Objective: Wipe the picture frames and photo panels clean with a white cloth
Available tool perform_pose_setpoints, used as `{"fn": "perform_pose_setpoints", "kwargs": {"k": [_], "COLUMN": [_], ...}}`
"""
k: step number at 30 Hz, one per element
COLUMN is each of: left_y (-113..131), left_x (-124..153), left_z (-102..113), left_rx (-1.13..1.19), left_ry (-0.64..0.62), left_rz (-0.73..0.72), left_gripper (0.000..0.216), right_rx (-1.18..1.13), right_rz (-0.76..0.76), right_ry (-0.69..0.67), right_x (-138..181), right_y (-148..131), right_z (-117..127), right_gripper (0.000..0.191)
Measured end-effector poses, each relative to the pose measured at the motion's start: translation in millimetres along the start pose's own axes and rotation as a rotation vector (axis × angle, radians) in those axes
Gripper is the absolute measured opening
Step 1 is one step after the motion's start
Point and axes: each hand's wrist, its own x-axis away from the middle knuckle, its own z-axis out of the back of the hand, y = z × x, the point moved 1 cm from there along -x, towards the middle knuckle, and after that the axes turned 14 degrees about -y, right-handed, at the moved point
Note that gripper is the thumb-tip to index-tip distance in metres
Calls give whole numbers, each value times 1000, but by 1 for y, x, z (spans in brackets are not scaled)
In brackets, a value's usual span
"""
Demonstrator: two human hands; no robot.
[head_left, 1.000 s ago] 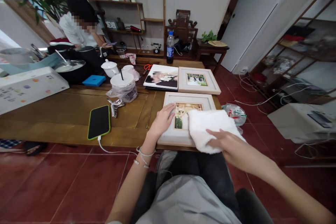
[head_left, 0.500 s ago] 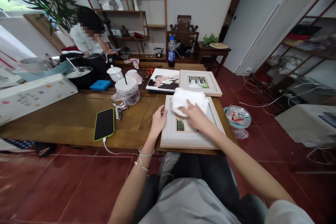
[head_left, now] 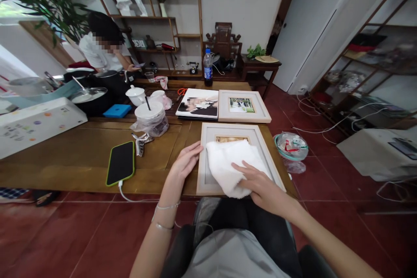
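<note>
A pale wooden picture frame [head_left: 200,169] lies flat at the table's near edge. Across its lower part is spread a folded white cloth [head_left: 228,160], covering most of the photo inside. My right hand [head_left: 260,184] grips the cloth from above, its fingers pressed over the right side. At the frame's left edge, my left hand [head_left: 187,160] rests with fingers stretched out, their tips touching the wood. Just behind lies a second frame [head_left: 266,114] with an outdoor photo, beside a white photo album [head_left: 195,104].
On the left are a phone [head_left: 120,163] on a charging cable, a lidded cup [head_left: 150,110] in a plastic bag, a blue box [head_left: 117,110] and a long white carton [head_left: 42,124]. A bottle [head_left: 207,68] stands at the back. Another person [head_left: 104,47] sits far left.
My right hand has drawn the cloth down the frame toward me, uncovering the top of the photo. The left hand's fingers have straightened along the frame's edge.
</note>
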Motion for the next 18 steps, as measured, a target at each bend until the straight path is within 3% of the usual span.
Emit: {"fn": "perform_pose_setpoints", "kwargs": {"k": [3,6,11,14,18], "left_y": [-1,-5,-15,-20,-22], "left_x": [12,25,35,35,35], "left_z": [-5,-11,-16,-15,-13], "left_rx": [63,104,23,-19,-30], "left_ry": [-135,-231,-168,-162,-222], "left_rz": [17,91,106,86,71], "left_gripper": [23,43,51,47,46], "right_rx": [116,182,157,108,255], "right_rz": [68,99,108,-121,-559], "right_ry": [155,232,360,596,980], "right_x": [-2,-3,0,15,61], "right_y": [3,1,-1,2,14], "right_z": [-17,-27,-26,-21,-18], "right_gripper": [51,45,38,29,37]}}
